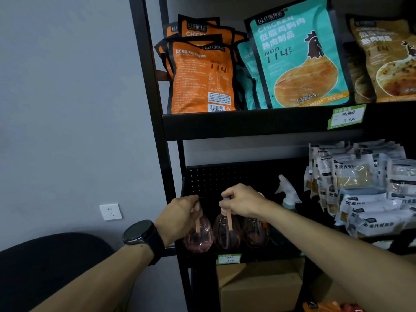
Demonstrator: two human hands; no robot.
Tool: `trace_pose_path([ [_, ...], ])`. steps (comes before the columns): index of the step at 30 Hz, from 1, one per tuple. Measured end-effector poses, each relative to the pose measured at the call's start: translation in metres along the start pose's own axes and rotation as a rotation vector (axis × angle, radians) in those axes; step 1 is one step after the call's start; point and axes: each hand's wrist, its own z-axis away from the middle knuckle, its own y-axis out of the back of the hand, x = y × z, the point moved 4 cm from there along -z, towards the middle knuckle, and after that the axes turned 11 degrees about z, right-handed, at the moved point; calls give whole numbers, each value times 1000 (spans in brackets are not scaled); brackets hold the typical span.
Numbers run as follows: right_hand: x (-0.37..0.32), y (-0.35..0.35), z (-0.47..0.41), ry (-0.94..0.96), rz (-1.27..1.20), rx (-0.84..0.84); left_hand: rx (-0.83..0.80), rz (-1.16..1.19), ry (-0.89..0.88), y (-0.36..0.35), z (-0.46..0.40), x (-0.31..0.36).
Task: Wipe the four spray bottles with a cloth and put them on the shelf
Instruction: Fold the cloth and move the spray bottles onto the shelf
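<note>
Four spray bottles are standing in a row on the lower shelf (236,257) of a black metal rack (153,109), toward its left end. Above them, the upper shelf is carrying orange packets (200,75), a large teal packet (299,57) and brown packets (387,61), with a green price tag (345,117) clipped to its front edge. White packets (364,188) are piling up at the right end of the lower shelf. A cardboard box (258,287) is sitting under that shelf. The left hand (180,215), with a black watch (140,233) on its wrist, is closing its fingers around the top of the first pink bottle (199,235), nearest the left end. The right hand (242,200) is gripping the top of the second pink bottle (226,233) just beside it. The third pink bottle (255,233) is standing next in line, partly behind the right wrist. The pale bottle (288,194), with its white trigger head, is standing at the right of the row, beside the white packets.
</note>
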Motion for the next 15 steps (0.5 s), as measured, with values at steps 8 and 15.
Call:
trace_pose_path([
  [8, -1, -10, -4, -26, -162, -19, 22, 32, 40, 1, -1, 2],
  [15, -3, -9, -1, -38, -158, -16, 35, 48, 57, 2, 3, 3],
])
